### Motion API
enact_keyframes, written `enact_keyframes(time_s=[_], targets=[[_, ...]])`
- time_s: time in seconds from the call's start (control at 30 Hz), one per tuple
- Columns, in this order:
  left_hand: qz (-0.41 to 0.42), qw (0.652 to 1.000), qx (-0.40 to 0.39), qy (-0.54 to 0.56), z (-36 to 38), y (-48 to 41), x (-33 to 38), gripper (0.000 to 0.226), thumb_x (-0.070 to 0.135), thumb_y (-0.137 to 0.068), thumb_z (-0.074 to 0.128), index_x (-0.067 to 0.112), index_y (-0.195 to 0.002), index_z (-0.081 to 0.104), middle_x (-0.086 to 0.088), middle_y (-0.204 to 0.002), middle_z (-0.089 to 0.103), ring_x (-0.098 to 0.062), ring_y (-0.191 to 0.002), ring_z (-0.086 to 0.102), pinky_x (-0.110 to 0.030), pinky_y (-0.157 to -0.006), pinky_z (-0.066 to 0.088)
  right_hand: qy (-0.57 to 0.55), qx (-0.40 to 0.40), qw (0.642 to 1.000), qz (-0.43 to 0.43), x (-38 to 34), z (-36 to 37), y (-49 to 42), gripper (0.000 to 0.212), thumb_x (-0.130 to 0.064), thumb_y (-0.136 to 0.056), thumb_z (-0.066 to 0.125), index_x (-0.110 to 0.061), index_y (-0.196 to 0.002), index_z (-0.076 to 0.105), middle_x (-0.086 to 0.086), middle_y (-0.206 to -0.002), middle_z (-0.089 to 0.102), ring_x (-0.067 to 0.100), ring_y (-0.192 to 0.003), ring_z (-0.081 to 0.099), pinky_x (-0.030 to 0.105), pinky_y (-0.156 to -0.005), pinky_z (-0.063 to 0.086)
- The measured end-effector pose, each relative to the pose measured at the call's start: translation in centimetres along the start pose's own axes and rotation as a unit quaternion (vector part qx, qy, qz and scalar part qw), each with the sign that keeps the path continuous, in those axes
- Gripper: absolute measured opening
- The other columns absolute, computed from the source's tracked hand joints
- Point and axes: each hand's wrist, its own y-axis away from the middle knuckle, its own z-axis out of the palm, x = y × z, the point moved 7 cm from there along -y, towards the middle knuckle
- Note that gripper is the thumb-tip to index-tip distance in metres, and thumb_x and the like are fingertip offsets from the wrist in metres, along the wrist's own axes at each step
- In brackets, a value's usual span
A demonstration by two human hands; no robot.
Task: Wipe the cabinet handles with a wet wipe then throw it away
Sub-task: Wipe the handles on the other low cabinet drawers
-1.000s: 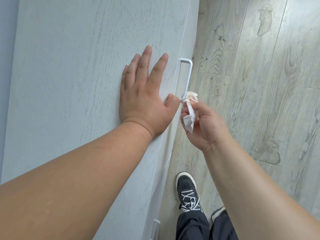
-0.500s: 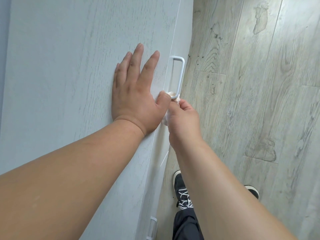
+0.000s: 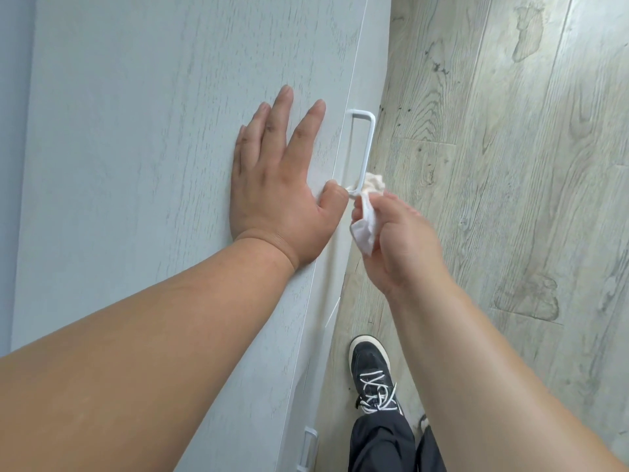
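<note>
Pale cabinet door (image 3: 170,131) | left hand (image 3: 279,185) flat on it | right hand (image 3: 398,240) pinches wet wipe (image 3: 366,212) against handle (image 3: 364,148) running lengthwise beyond its fingertips

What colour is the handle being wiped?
White, like the cabinet handle shows in the head view, with the wet wipe at its near end.

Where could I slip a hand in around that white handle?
The upper loop of the handle is free, between its bar and the cabinet door. The lower end is crowded: the thumb of the left hand and the wet wipe gripped by the right hand meet there. Right of the bar, only floor.
</note>
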Motion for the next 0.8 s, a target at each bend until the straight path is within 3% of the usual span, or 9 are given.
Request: enact_keyframes(time_s=[0.13, 0.27, 0.4, 0.57, 0.7, 0.8], targets=[[-0.001, 1.000, -0.001, -0.001, 0.1, 0.0, -0.1, 0.082, 0.045, -0.083, 0.044, 0.031, -0.163, 0.030, -0.002, -0.174, 0.016, -0.028, -0.159, 0.013, -0.051, -0.128, 0.017, 0.263, 0.017, 0.962, -0.071, -2.8, -0.1, -0.4, 0.017, -0.011, -0.099, 0.060, -0.010, -0.083, 0.066, -0.002, -0.076, 0.062, 0.016, -0.073, 0.059, 0.028, -0.071, 0.052], [0.002, 1.000, 0.003, 0.001, 0.1, 0.0, 0.0, 0.082, 0.045, -0.082, 0.045, 0.030, -0.162, 0.032, -0.003, -0.173, 0.019, -0.029, -0.159, 0.015, -0.052, -0.127, 0.018, 0.225, -0.015, 0.974, -0.024, -2.7, -0.9, -0.5, 0.020, -0.035, -0.091, 0.065, -0.020, -0.086, 0.077, 0.008, -0.097, 0.074, 0.024, -0.092, 0.068, 0.044, -0.090, 0.057], [0.002, 1.000, 0.002, 0.000, 0.1, 0.0, -0.2, 0.082, 0.044, -0.083, 0.046, 0.030, -0.162, 0.032, -0.003, -0.174, 0.018, -0.029, -0.159, 0.015, -0.052, -0.127, 0.018, 0.222, -0.010, 0.974, -0.053, -5.0, 0.9, -1.9, 0.021, -0.020, -0.100, 0.067, -0.004, -0.104, 0.079, 0.015, -0.094, 0.078, 0.022, -0.081, 0.074, 0.033, -0.075, 0.058], [0.000, 1.000, 0.006, 0.000, 0.1, 0.1, -0.2, 0.083, 0.044, -0.082, 0.048, 0.030, -0.162, 0.033, -0.002, -0.174, 0.019, -0.029, -0.159, 0.016, -0.052, -0.128, 0.017, 0.315, 0.021, 0.944, -0.092, -6.5, 1.7, -2.1, 0.017, -0.024, -0.101, 0.067, -0.015, -0.091, 0.076, -0.005, -0.067, 0.072, 0.005, -0.053, 0.063, 0.017, -0.049, 0.046], [-0.002, 1.000, 0.009, 0.000, 0.1, 0.0, -0.2, 0.082, 0.044, -0.082, 0.049, 0.031, -0.162, 0.033, -0.002, -0.174, 0.018, -0.028, -0.159, 0.015, -0.052, -0.128, 0.017, 0.366, -0.017, 0.923, -0.122, -5.6, 1.4, -0.9, 0.018, -0.028, -0.100, 0.068, -0.016, -0.089, 0.077, -0.005, -0.069, 0.071, 0.009, -0.064, 0.066, 0.028, -0.064, 0.055], [0.001, 1.000, 0.008, 0.001, 0.1, 0.1, 0.0, 0.082, 0.044, -0.083, 0.049, 0.030, -0.162, 0.034, -0.003, -0.173, 0.019, -0.029, -0.159, 0.016, -0.052, -0.127, 0.018, 0.392, 0.021, 0.907, -0.152, -7.2, 2.0, -2.1, 0.018, -0.033, -0.097, 0.070, -0.017, -0.090, 0.076, 0.001, -0.079, 0.074, 0.012, -0.068, 0.067, 0.035, -0.070, 0.058]])
